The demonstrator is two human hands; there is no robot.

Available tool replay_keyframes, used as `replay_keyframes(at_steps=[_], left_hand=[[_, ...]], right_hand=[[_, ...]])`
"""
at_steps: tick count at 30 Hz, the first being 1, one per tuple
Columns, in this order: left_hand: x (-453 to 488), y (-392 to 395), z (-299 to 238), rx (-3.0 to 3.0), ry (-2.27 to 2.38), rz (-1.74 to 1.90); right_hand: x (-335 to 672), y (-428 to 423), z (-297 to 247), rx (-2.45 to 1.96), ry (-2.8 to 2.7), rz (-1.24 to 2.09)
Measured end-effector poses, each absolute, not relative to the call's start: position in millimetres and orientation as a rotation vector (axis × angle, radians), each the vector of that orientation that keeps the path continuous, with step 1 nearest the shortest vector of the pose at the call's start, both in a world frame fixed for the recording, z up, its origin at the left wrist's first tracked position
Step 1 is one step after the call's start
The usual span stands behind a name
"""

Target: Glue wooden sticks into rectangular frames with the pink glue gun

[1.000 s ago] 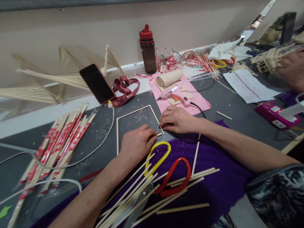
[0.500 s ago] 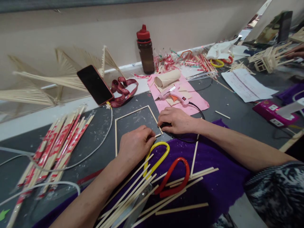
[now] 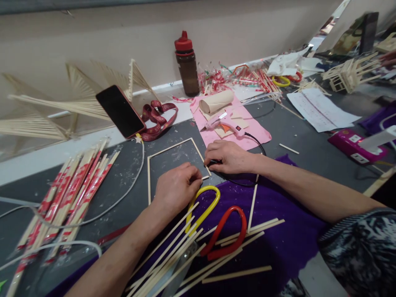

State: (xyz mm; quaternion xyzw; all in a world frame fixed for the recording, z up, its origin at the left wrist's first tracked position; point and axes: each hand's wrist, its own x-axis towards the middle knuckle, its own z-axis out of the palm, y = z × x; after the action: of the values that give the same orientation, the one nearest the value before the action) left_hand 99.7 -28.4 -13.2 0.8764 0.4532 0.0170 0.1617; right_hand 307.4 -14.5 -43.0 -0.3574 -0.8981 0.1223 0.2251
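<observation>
The left hand (image 3: 177, 185) is held palm-down; a thin, pale wooden stick (image 3: 206, 177) is pinched in its fingers, tip protruding. The right hand (image 3: 228, 156) is laid low, fingers narrowed at the near end of an open, angular frame of pale wooden sticks (image 3: 170, 147), set on the grey tabletop (image 3: 309, 165) beyond the left fingers; grip or press cannot be told. Both poses are unchanged since one second ago; a co-worker's hand (image 3: 388, 60), well right of the fingers, has been drawn back.
</observation>
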Motion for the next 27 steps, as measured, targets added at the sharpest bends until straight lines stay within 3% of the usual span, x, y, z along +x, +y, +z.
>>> replay_keyframes(at_steps=[27], left_hand=[[101.9, -30.0, -8.9, 2.516, 1.279, 0.003]], right_hand=[[305.6, -17.3, -39.0, -1.029, -2.499, 0.337]])
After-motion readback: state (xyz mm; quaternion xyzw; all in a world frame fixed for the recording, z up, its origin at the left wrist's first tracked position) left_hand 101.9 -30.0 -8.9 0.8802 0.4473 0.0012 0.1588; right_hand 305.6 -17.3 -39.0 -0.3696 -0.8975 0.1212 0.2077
